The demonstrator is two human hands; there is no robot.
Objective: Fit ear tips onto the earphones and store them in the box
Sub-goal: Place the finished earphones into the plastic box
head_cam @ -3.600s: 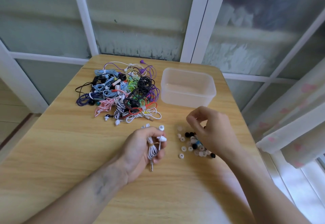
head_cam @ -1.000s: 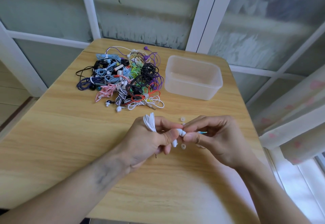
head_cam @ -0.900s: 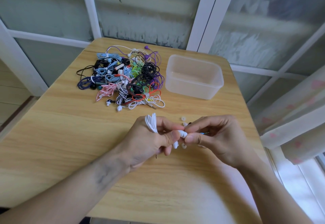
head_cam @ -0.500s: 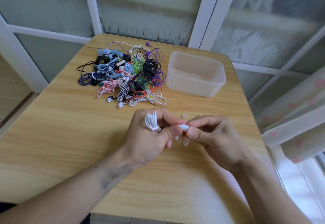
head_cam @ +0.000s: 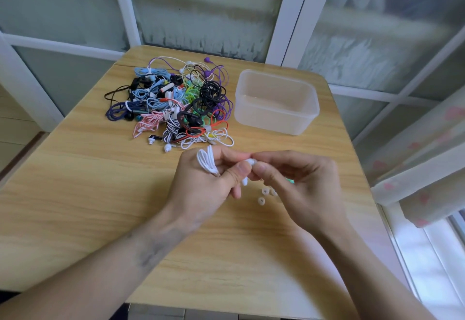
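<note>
The white earphones (head_cam: pixel 208 162) are a bundled coil of thin cord, its loops standing up out of the left hand (head_cam: pixel 201 186), whose fingers are curled round the bundle. One white earbud (head_cam: pixel 249 161) sticks out sideways between that hand's thumb and forefinger, its long axis running roughly left to right toward the right hand (head_cam: pixel 299 186). The right hand's thumb and forefinger pinch the bud's tip, where a white ear tip seems to sit, though the fingers hide most of it. A second bud (head_cam: pixel 244 181) hangs down below the left thumb. Both hands are held above the middle of the wooden surface (head_cam: pixel 75 194), nearer its right edge. A few loose ear tips (head_cam: pixel 261 201) lie on the surface just beneath the right hand. The clear plastic box (head_cam: pixel 276 102) stands by the far right corner, and a tangled pile of coloured earphones (head_cam: pixel 173 108) lies beside it, toward the far edge
</note>
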